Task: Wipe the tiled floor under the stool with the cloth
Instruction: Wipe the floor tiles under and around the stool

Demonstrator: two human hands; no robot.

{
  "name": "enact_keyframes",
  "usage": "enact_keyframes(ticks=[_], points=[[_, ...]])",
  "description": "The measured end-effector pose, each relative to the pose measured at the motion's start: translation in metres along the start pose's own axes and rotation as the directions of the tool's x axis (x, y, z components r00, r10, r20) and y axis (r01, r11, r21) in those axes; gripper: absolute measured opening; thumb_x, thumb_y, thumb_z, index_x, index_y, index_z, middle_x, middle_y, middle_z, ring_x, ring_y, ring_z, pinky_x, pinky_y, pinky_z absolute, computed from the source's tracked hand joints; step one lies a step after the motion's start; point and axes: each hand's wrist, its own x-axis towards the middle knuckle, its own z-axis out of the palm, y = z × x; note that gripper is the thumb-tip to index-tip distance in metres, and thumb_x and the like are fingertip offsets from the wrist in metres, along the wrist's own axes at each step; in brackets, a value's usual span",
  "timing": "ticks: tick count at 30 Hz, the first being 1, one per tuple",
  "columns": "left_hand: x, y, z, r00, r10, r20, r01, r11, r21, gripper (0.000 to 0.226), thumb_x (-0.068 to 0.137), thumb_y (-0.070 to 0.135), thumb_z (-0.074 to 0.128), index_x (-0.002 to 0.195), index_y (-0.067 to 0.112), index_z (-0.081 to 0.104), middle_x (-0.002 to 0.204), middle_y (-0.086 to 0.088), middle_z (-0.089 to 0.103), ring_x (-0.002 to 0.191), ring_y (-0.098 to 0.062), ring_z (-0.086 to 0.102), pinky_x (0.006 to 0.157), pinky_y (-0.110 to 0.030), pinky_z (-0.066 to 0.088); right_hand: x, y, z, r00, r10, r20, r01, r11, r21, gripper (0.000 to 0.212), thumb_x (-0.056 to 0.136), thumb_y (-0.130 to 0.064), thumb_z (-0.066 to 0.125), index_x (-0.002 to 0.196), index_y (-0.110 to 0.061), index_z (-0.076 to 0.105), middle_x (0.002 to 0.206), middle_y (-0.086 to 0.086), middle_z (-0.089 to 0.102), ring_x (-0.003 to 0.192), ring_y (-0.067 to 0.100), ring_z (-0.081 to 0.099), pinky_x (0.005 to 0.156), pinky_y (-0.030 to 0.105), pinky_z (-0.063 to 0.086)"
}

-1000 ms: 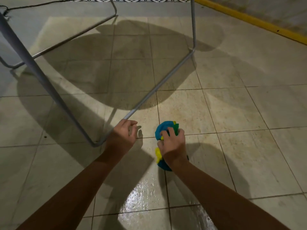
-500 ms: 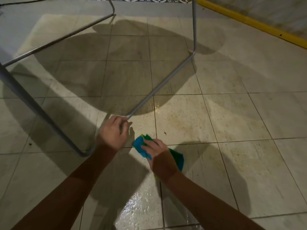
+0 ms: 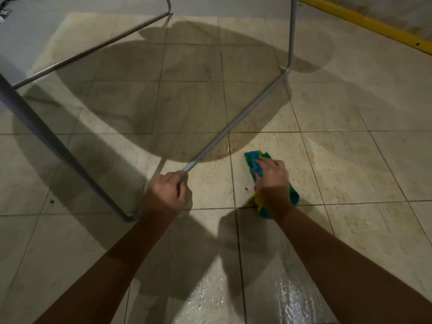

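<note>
Tiled floor (image 3: 350, 160), glossy-wet nearby, bears stool (image 3: 233, 125), cloth (image 3: 252, 159); yellow curb (image 3: 364, 22) beyond.

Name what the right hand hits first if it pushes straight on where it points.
Probably the stool's metal rail, held by the left hand; the right hand and cloth may pass under it, since its height is unclear.
</note>
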Motion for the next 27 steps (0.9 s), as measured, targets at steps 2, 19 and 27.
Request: enact_keyframes(ticks=[2,19,27], points=[[0.001,0.001,-0.001,1.000,-0.023,0.003,0.023,0.998,0.063,0.041,0.080,0.022,0.035,0.095,0.005,0.069,0.076,-0.007,0.071,0.061,-0.020,0.061,0.060,-0.017,0.044,-0.018,-0.003,0.002,0.995,-0.013,-0.100,0.015,1.000,0.019,0.033,0.075,0.006,0.066,0.108,0.004,0.063,0.107,0.019,0.066,0.090,0.036,0.059,0.078,0.044,0.050],[0.014,-0.005,-0.002,0.999,-0.002,-0.036,0.005,0.996,0.090,0.056,0.086,0.040,0.028,0.090,0.009,0.074,0.072,-0.006,0.066,0.046,-0.026,0.057,0.046,-0.009,0.020,-0.021,-0.006,0.000,0.993,-0.118,-0.028,0.114,0.985,-0.126,0.040,0.068,0.008,0.067,0.106,-0.001,0.065,0.102,0.016,0.069,0.082,0.035,0.063,0.070,0.045,0.054],[0.018,-0.013,-0.001,0.999,0.030,0.013,-0.033,0.978,0.207,0.035,0.088,0.033,0.043,0.091,0.016,0.074,0.069,-0.001,0.062,0.043,-0.020,0.054,0.041,-0.010,0.012,0.020,-0.054,0.020,0.923,-0.350,0.159,0.375,0.910,-0.178,0.033,0.088,-0.007,0.048,0.121,-0.010,0.054,0.121,0.005,0.059,0.103,0.025,0.048,0.089,0.034,0.040]])
